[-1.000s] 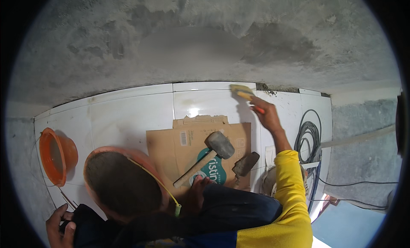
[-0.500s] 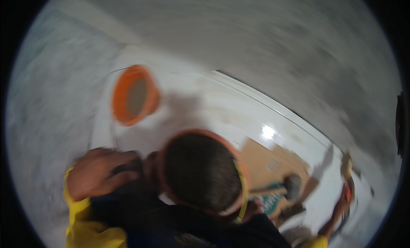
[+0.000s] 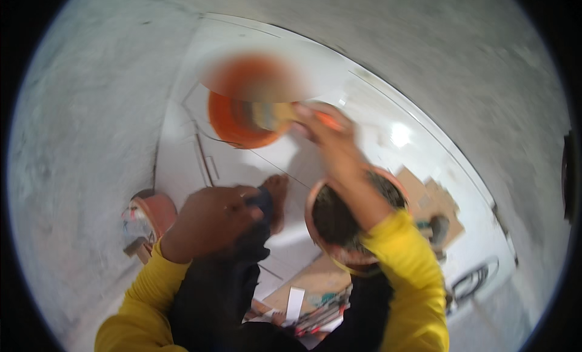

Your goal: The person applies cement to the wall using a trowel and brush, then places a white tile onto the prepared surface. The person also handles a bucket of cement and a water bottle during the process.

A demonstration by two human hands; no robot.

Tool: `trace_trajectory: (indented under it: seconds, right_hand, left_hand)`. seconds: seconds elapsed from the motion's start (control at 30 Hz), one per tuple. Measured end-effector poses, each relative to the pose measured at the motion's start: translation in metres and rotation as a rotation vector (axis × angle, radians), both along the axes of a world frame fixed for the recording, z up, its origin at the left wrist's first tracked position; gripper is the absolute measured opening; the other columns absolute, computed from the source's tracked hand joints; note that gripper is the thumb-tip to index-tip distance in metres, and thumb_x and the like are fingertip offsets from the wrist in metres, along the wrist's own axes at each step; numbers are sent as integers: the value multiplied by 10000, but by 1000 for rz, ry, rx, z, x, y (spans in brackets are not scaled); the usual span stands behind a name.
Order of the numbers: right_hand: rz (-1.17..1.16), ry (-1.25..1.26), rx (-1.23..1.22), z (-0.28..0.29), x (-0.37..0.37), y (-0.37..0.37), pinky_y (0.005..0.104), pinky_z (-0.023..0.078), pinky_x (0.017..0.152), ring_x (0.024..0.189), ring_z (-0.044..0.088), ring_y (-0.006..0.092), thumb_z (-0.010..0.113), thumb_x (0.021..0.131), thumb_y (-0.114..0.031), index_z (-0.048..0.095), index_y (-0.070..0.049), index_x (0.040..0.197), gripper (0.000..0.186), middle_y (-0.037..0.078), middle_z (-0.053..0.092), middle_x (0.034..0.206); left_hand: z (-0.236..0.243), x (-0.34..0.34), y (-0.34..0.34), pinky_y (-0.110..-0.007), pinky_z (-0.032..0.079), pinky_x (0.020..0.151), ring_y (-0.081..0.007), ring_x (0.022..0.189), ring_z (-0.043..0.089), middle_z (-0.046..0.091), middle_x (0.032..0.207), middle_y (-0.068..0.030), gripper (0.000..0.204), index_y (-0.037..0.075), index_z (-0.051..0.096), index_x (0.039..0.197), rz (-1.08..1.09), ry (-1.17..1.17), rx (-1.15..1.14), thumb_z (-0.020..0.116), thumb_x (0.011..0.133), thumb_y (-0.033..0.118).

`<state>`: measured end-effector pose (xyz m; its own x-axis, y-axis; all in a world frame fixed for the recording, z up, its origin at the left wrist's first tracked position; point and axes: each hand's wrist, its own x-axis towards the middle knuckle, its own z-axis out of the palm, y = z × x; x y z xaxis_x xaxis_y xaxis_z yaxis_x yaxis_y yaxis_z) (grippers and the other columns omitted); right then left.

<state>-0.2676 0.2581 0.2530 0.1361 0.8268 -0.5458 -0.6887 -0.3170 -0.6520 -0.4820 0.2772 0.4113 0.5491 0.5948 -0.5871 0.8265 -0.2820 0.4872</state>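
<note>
The right hand (image 3: pixel 327 126) grips the brush (image 3: pixel 281 115), bristles (image 3: pixel 263 116) leftward at the bucket's (image 3: pixel 233 131) mouth, likely keeping fingers clear. The left hand (image 3: pixel 212 217) rests at the leg (image 3: pixel 242 258), probably for balance; its closure cannot be determined.

The right hand (image 3: pixel 330 125) now has the brush (image 3: pixel 283 114) at the orange bucket (image 3: pixel 227 125), not the wall (image 3: pixel 436 55); blurred bristles (image 3: pixel 263 116) seem inside.
</note>
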Motion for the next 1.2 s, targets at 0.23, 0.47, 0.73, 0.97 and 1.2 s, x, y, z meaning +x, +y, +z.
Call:
trace_trajectory:
  seconds: [0.23,0.47,0.73,0.97,1.2]
  right_hand:
    - [104,-523,-212,7,-110,36,334,567,836,952,702,226,724,986,-211,702,-52,1251,310,119,737,1048]
    - [-240,-844,-459,82,-86,-138,391,551,967,1090,704,287,738,962,-134,707,17,1225,305,175,728,1175]
    - [-610,-409,-886,5,-44,-365,367,501,964,1162,633,264,786,937,-255,525,8,1416,606,121,679,1263]
    - [-299,-605,-1377,29,-23,-324,459,303,1225,1533,336,413,819,872,-432,337,4,1601,976,252,283,1682]
    - [-592,-345,-1040,35,-16,-342,361,525,788,891,607,244,738,966,-368,284,-29,1572,830,190,466,1271]
  left_hand:
    - [-70,-90,69,-304,473,1020,-155,1174,590,637,1327,-95,395,26,613,1387,1002,-367,296,685,1032,184]
    - [-95,-95,125,-363,378,1145,-274,1413,470,503,1530,-192,802,0,410,1560,1138,-370,-95,788,944,346]
    - [-79,-49,123,-261,428,853,-107,883,538,590,946,23,291,57,680,1137,936,-550,-502,724,967,289]
    - [-79,-34,117,-231,428,754,-58,819,501,554,920,67,166,126,668,1118,1161,-519,-632,693,989,228]
    - [-40,1,54,-244,432,778,-83,815,484,511,902,50,128,106,632,1078,887,-451,-365,648,1029,223]
